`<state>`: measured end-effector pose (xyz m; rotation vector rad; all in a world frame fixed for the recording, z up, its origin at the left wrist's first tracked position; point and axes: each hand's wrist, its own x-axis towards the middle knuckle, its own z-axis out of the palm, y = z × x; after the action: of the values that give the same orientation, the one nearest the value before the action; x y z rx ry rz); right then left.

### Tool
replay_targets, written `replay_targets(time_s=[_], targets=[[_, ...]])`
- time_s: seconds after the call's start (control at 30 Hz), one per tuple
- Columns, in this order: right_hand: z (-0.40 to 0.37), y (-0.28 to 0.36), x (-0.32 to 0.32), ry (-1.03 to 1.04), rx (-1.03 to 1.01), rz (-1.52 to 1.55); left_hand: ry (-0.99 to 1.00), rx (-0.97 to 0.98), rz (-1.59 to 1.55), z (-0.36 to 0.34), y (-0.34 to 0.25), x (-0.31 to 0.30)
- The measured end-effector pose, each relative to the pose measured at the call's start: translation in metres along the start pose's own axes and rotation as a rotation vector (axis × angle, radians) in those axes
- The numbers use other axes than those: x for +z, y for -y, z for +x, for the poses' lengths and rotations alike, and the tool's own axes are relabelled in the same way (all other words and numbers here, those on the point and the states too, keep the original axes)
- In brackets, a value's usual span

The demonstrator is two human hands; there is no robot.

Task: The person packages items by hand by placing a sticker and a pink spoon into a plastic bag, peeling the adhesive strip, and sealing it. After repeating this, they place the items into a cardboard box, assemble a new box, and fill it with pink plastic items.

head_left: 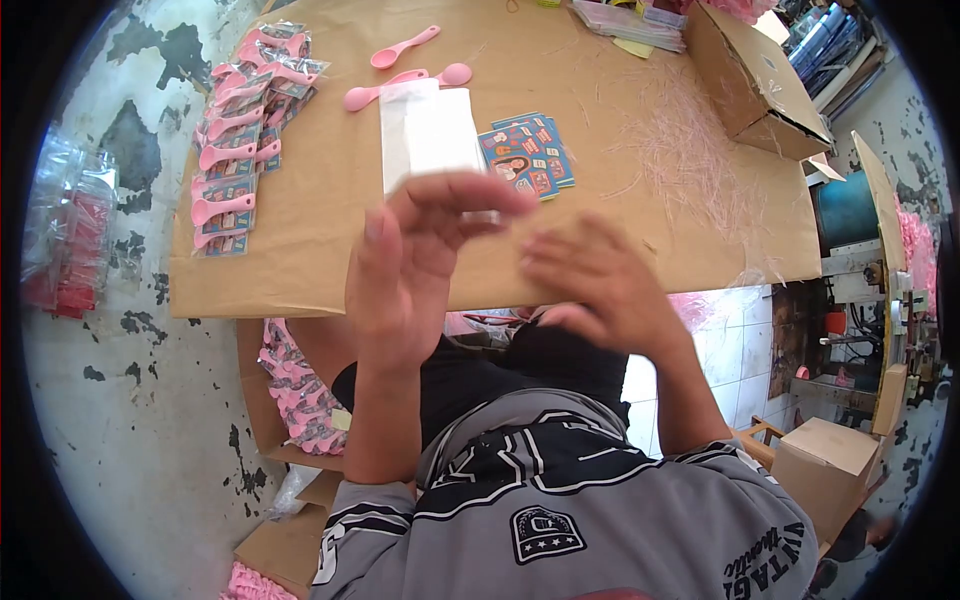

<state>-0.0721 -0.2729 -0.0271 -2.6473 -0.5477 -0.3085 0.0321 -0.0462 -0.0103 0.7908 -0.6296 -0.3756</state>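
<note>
My left hand (410,265) is raised over the table's near edge, its thumb up and its fingers apart and bent to the right. Nothing shows in it. Facing it, my right hand (605,290) is smeared by motion, fingers stretched out, and I see nothing held. Just beyond my left hand lies a stack of white plastic sleeves (440,130). Right of that is a small pile of blue printed cards (520,160). Past the sleeves, several loose pink measuring spoons (405,48) rest on the brown paper.
Packed pink spoons with cards (230,150) line the table's left side. Pink paper shreds (690,150) are scattered at right, near a cardboard box (755,80). Below the table's left corner, a carton (300,390) holds more packed spoons. Plastic bags (70,220) hang or lie far left.
</note>
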Motion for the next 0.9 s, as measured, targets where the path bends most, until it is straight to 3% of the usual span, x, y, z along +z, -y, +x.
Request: replay_targets(time_s=[0.07, 0.13, 0.17, 0.23, 0.3, 0.37, 0.4, 0.47, 0.53, 0.63, 0.7, 0.8, 0.9], targets=[[-0.014, -0.024, -0.014, -0.082, 0.186, -0.167, 0.278, -0.1, 0.05, -0.017, -0.015, -0.002], [-0.021, -0.041, -0.023, -0.36, 0.402, -0.355, 0.496, -0.187, -0.01, -0.03, -0.029, 0.01], [-0.021, -0.042, -0.029, -0.43, 0.383, -0.3, 0.663, -0.176, -0.067, -0.025, -0.03, 0.015], [-0.018, -0.026, -0.034, -0.314, 0.249, -0.043, 0.799, -0.151, -0.191, -0.016, -0.036, 0.035], [-0.016, -0.009, -0.035, -0.113, 0.12, 0.184, 0.702, -0.069, -0.427, -0.028, -0.036, 0.071], [-0.015, -0.012, -0.035, 0.033, 0.053, 0.146, 0.534, 0.156, -0.852, -0.065, -0.015, 0.126], [-0.017, -0.015, -0.035, 0.108, 0.018, 0.129, 0.564, 0.205, -0.905, -0.064, -0.014, 0.125], [-0.029, -0.039, -0.039, -0.038, 0.209, -0.093, 0.633, 0.299, -1.012, -0.063, -0.012, 0.124], [-0.027, -0.053, -0.048, -0.172, 0.438, -0.498, 0.636, 0.317, -1.017, -0.065, -0.01, 0.121], [-0.014, -0.058, -0.05, -0.333, 0.433, -0.349, 0.563, 0.327, -1.022, -0.072, -0.011, 0.129], [0.003, -0.047, -0.041, -0.219, 0.313, -0.235, 0.448, 0.336, -1.011, -0.077, -0.016, 0.134], [0.024, -0.036, -0.027, -0.064, 0.215, -0.262, 0.62, 0.439, -0.763, -0.061, -0.002, 0.1], [0.03, -0.046, -0.01, 0.023, 0.214, -0.364, 0.729, 0.298, -0.561, -0.054, -0.024, 0.059]])
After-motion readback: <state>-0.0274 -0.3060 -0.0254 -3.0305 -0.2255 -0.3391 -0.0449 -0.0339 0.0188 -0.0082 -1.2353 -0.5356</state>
